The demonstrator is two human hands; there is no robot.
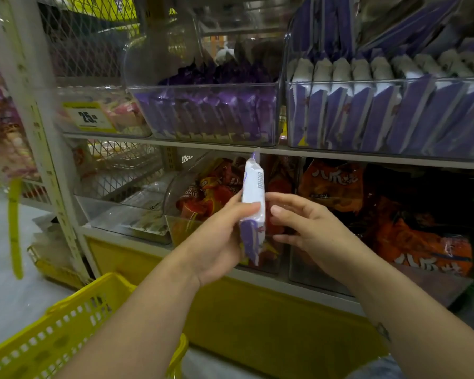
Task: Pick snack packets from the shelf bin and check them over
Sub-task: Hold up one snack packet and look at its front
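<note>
A white and purple snack packet [253, 195] stands upright, edge-on to me, in front of the lower shelf. My left hand [222, 236] grips its lower half, thumb on the near face. My right hand [301, 222] is just right of the packet with fingers spread and relaxed; whether its fingertips touch the packet is unclear. On the upper shelf at right, a clear bin [381, 116] holds several matching white and purple packets standing in a row.
A clear bin of darker purple packets [211, 116] sits mid upper shelf. Red and orange snack bags [331, 184] fill the lower bins. A yellow shopping basket [52, 332] hangs at lower left. A yellow price tag [89, 116] is at left.
</note>
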